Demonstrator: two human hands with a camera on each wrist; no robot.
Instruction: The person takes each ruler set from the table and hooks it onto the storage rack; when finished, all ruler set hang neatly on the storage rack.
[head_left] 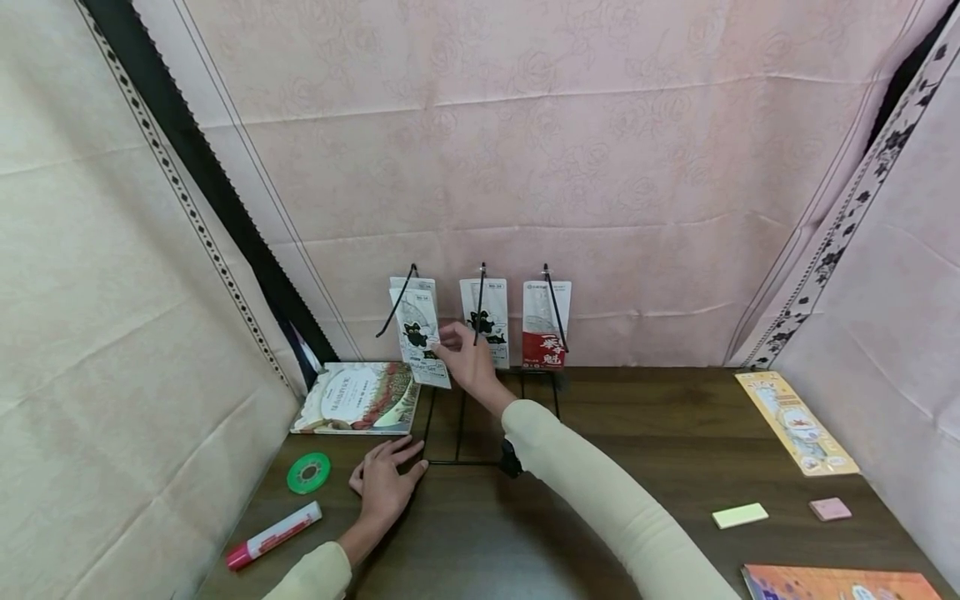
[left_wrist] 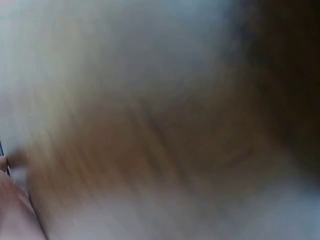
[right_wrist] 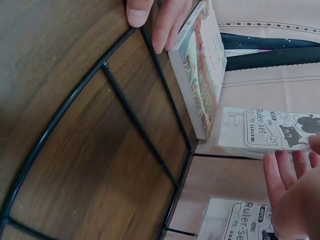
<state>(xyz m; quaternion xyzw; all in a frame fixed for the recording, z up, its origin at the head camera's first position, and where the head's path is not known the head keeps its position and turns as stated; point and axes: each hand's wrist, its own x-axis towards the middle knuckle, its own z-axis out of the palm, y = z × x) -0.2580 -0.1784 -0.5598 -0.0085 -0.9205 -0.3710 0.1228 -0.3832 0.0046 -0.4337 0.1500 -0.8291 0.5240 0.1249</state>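
My right hand (head_left: 468, 358) pinches the edge of a white ruler set pack (head_left: 422, 333) with black cat pictures, which hangs tilted at the left hook of a black wire rack (head_left: 459, 462). Behind that pack, the top of another similar one shows. In the right wrist view, thumb and fingers meet at the edge of the ruler set pack (right_wrist: 280, 131). My left hand (head_left: 386, 483) rests at the front left corner of the rack's base, fingers extended and thumb on the wire. The left wrist view is mostly blurred.
A second ruler set (head_left: 485, 321) and a red-and-white pack (head_left: 546, 325) hang on the other hooks. At left lie a book (head_left: 356, 398), green tape roll (head_left: 308, 472) and glue stick (head_left: 273, 536); at right, a yellow card (head_left: 797, 423), two small blocks and an orange booklet (head_left: 840, 582).
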